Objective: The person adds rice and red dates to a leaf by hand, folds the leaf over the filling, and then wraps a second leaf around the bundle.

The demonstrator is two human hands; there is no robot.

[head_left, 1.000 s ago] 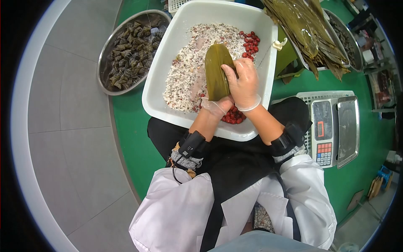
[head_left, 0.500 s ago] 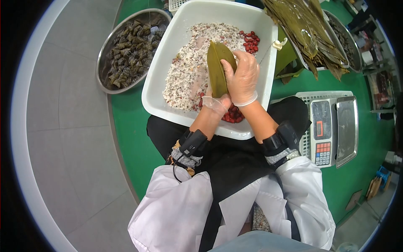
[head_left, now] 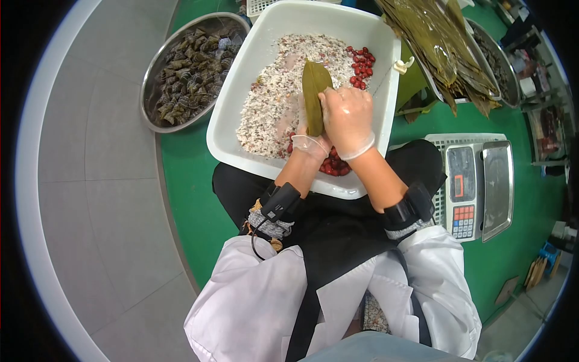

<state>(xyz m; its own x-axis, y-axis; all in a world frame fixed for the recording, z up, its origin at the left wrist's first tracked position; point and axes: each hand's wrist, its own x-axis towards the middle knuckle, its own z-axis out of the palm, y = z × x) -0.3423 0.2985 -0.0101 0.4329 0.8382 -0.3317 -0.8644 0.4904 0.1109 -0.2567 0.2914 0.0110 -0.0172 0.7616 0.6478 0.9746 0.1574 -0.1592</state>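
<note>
A long olive-green bamboo leaf (head_left: 314,99) stands lengthwise above a white tub of rice mixed with darker grains. My left hand (head_left: 312,146), in a clear glove, holds the leaf from beneath; most of its fingers are hidden behind it. My right hand (head_left: 350,117), gloved too, is closed at the leaf's right edge, thumb against its surface. Red dates (head_left: 335,165) lie in the tub just below my hands. More red dates (head_left: 363,62) sit at its upper right, beside the rice mixture (head_left: 265,114).
The white tub (head_left: 232,148) rests over my lap. A steel bowl of leaf-wrapped dumplings (head_left: 190,78) stands left. Stacked leaves (head_left: 437,48) lie at upper right. A digital scale (head_left: 463,187) sits on a white basket at right.
My right hand has curled in from a more open grip and now closes at the leaf's edge. The leaf has turned and appears narrower. My left hand stays beneath it.
</note>
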